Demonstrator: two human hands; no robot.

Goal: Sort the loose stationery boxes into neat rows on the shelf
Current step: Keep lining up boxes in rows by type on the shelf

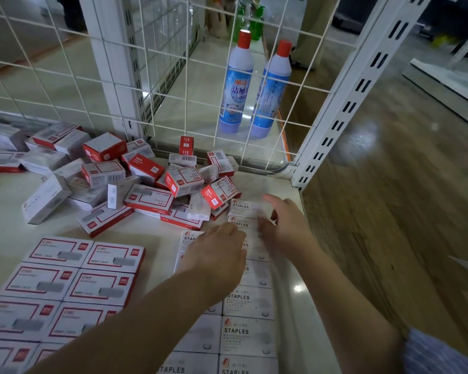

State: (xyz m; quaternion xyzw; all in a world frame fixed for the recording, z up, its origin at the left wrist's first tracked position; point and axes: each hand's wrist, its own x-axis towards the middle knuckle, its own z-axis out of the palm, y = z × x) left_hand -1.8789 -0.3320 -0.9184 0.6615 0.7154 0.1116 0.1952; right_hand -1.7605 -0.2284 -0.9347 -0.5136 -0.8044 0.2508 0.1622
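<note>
Both hands lie on the white staple boxes near the right edge of the shelf [152, 238]. With fingers loosely bent, the left hand [216, 252] rests flat across the top of the left column of white boxes and closes round nothing. Just beside it, the right hand [284, 225] reaches over the far end of the right column, thumb raised and fingertips on the second white box [241, 224] from the back; whether it pinches that box or only touches it cannot be told. The farthest white box [245, 207] sits just behind, touching the second.

White boxes marked STAPLES [247, 303] run in two columns from the near edge toward the back, side by side and touching. Toward the near left corner, red-bordered boxes [100, 286] lie flat in tidy rows, two across. Behind them, along the back of the shelf, a loose heap of red and white boxes [149, 182] is tumbled at all angles, some on their sides, one small red box [186, 145] upright against the wire grid [173, 76].

Beyond the grid stand two blue bottles [237, 85] with red caps. A wooden floor [389, 198] lies past the right edge.
</note>
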